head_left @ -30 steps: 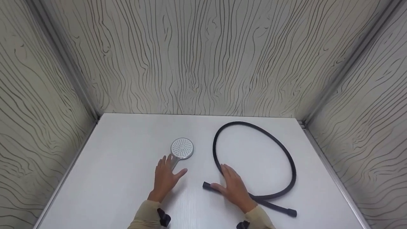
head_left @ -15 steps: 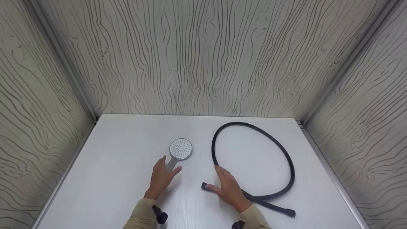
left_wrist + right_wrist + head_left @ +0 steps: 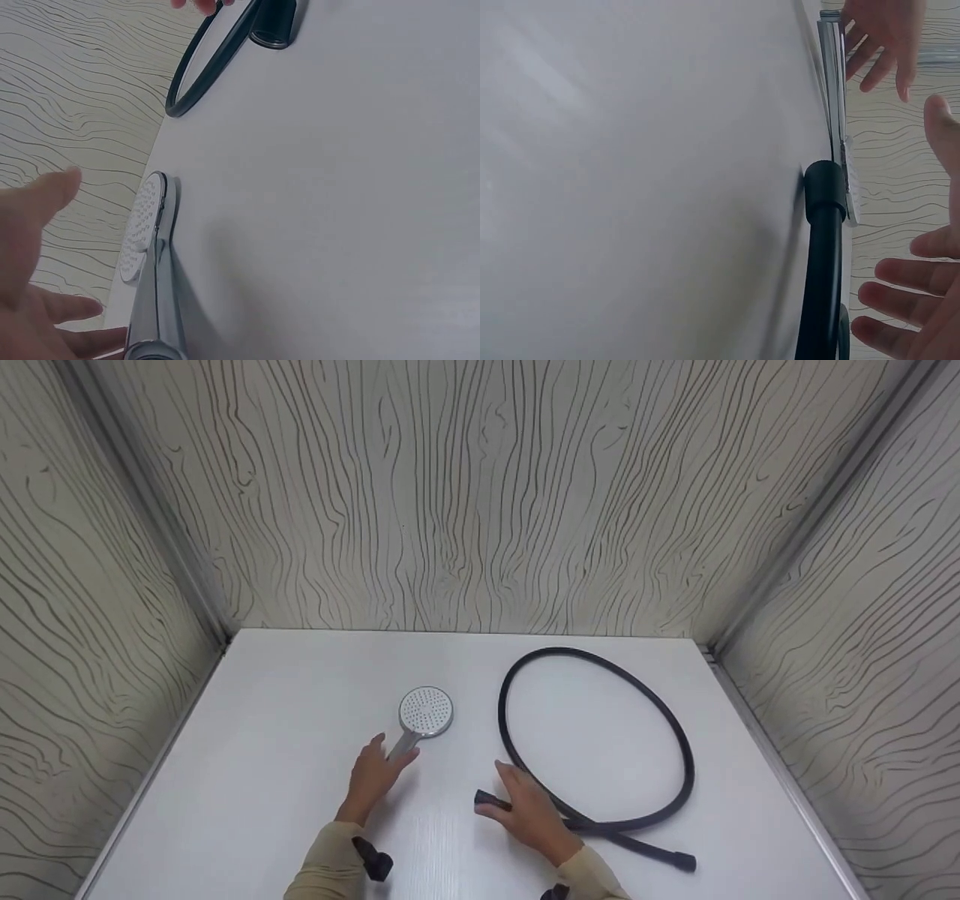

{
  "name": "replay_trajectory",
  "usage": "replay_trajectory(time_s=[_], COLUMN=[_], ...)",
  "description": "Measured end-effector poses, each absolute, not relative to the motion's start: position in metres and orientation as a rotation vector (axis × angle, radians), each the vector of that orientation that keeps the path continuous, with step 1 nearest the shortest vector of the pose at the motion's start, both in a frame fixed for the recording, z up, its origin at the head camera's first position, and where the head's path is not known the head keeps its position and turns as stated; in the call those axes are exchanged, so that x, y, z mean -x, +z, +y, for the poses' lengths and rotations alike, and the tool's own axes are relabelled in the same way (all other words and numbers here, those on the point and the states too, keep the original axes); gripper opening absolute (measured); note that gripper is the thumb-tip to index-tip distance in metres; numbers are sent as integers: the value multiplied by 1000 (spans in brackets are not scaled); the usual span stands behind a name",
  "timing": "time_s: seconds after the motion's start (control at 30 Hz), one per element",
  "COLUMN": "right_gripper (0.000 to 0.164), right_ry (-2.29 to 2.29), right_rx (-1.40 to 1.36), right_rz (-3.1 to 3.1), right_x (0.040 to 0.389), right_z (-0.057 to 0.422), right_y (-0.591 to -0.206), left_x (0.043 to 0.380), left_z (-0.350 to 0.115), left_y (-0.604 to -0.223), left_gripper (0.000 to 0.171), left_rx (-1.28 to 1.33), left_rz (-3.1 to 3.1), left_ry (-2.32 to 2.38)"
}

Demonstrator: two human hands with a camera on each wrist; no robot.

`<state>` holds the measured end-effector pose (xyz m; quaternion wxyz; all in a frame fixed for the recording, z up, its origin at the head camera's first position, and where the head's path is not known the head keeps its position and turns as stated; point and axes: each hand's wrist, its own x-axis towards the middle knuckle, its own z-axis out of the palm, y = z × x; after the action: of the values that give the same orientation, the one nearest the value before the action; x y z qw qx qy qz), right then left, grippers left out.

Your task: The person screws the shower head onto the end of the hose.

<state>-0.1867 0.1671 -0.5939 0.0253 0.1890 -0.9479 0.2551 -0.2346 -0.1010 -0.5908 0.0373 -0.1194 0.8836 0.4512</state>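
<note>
The back wall (image 3: 480, 495), left wall (image 3: 60, 622) and right wall (image 3: 885, 622) stand around a white table (image 3: 300, 675). The walls are pale, with thin, dark, wavy lines like the marks in wood. A grey left strip (image 3: 142, 495) and a grey right strip (image 3: 822, 510) run up the two corners. A thin left rail (image 3: 148, 780) and a shiny right rail (image 3: 801, 795) go along the table's sides. The table is straight along the back and looks brighter than the walls. Shadows on it are soft.

Left grip (image 3: 22, 315) spread beside grey shower head (image 3: 156, 277), 1 black hose end (image 3: 274, 21), white table (image 3: 337, 187), lined wall (image 3: 75, 97)
</note>
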Motion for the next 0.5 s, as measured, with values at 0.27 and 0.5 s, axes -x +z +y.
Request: replay_trajectory(time_s=[0.27, 0.5], right_gripper=[80, 80], right_ry=[858, 872], right_rx=[-566, -584], right_rz=[-2992, -3002], right_x=[184, 185], right_z=[164, 163], right_y=[-598, -601], left_x=[234, 232], left_z=[-104, -105], left_y=[-591, -584], left_gripper=[83, 80], left_rx=[405, 439], left_rz=[2669, 2640], left_ry=[1376, 1370])
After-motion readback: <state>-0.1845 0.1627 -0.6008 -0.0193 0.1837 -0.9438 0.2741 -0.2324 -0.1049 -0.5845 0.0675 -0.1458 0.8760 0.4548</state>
